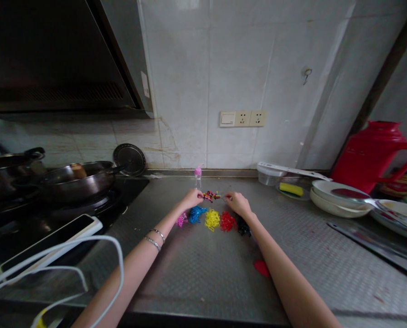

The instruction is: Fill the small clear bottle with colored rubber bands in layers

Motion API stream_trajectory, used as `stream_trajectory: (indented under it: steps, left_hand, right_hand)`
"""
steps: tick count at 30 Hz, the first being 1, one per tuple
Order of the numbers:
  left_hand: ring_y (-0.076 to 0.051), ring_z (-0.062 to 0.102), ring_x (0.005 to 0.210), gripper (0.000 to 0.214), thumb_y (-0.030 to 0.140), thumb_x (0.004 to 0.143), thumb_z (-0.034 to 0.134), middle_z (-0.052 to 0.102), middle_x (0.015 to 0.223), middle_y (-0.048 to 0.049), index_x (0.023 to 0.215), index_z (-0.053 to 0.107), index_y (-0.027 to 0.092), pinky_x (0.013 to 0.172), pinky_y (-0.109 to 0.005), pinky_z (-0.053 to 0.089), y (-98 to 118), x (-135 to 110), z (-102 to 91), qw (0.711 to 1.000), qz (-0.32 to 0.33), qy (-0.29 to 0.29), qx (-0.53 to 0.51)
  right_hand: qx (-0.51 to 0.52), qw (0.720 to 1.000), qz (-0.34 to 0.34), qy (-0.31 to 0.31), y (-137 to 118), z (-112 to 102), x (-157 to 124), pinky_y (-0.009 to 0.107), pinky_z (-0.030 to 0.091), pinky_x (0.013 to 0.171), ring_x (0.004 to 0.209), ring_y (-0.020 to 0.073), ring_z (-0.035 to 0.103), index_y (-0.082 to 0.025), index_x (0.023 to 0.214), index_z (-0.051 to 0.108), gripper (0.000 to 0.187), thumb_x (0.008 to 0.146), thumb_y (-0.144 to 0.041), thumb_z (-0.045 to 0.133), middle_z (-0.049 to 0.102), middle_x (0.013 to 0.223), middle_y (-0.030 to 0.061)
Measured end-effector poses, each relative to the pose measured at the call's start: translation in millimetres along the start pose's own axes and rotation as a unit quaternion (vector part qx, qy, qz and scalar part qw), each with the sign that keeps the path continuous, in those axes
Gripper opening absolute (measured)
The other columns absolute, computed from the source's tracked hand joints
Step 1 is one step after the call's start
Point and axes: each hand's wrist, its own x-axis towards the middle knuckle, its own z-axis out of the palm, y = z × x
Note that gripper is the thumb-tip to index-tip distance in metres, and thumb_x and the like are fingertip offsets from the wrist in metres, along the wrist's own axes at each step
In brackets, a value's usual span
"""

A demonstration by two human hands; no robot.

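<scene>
A small mixed pile of coloured rubber bands [211,196] lies on the metal counter between my hands. At its left edge, my left hand [192,198] has its fingertips pinched together. My right hand [238,203] is also closed in a pinch, just to the right of the pile. What either pinch holds is too small to make out. Nearer to me, sorted heaps run from left to right: pink bands [181,219], blue bands [196,214], yellow bands [212,219], red bands [227,222] and black bands [243,227], the last partly behind my right wrist.
A pink-capped bottle [198,176] stands behind the mixed pile. Pans [80,182] sit on the stove at left, with a white device and cable [119,255] in front. Plates [340,202], a knife [374,248] and a red thermos [370,155] are at right. A red disc [261,268] lies by my right forearm.
</scene>
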Motion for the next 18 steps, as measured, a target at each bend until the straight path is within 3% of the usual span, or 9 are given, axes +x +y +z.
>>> stream_trajectory:
  steps: [5, 9, 13, 18]
  left_hand:
    - [-0.013, 0.058, 0.069, 0.025, 0.018, 0.067, 0.050, 0.068, 0.080, -0.0055, 0.084, 0.068, 0.015, 0.065, -0.021, 0.042, 8, 20, 14.0, 0.998, 0.049, -0.047, 0.010]
    - [-0.014, 0.059, 0.071, 0.025, 0.015, 0.067, 0.050, 0.068, 0.081, -0.0040, 0.082, 0.069, 0.020, 0.067, -0.021, 0.042, 10, 27, 22.5, 0.993, 0.069, -0.058, 0.074]
    - [-0.015, 0.058, 0.071, 0.021, 0.016, 0.067, 0.051, 0.067, 0.081, -0.0046, 0.077, 0.069, 0.022, 0.066, -0.022, 0.042, 13, 27, 24.5, 0.989, 0.063, -0.031, 0.129]
    - [-0.015, 0.057, 0.069, 0.019, 0.021, 0.068, 0.052, 0.066, 0.080, -0.0066, 0.076, 0.069, 0.018, 0.065, -0.022, 0.041, 13, 28, 24.7, 0.991, 0.050, -0.002, 0.123]
  right_hand:
    - [-0.012, 1.000, -0.006, 0.005, 0, 0, -1, 0.024, 0.040, 0.069, 0.088, 0.0179, 0.056, -0.025, 0.095, 0.062, 0.027, 0.078, -0.027, 0.041, 0.063, 0.096, 0.0038]
    - [-0.018, 1.000, -0.010, 0.009, -1, 0, -1, 0.023, 0.039, 0.070, 0.090, 0.0174, 0.055, -0.024, 0.096, 0.062, 0.027, 0.079, -0.027, 0.040, 0.062, 0.097, 0.0045]
    - [-0.022, 0.999, -0.020, 0.012, -2, 0, -2, 0.022, 0.039, 0.069, 0.089, 0.0169, 0.056, -0.025, 0.094, 0.062, 0.027, 0.080, -0.028, 0.039, 0.062, 0.096, 0.0038]
    - [-0.019, 0.999, -0.025, 0.013, -3, -1, -1, 0.022, 0.039, 0.069, 0.089, 0.0166, 0.056, -0.025, 0.093, 0.062, 0.026, 0.079, -0.028, 0.040, 0.062, 0.096, 0.0034]
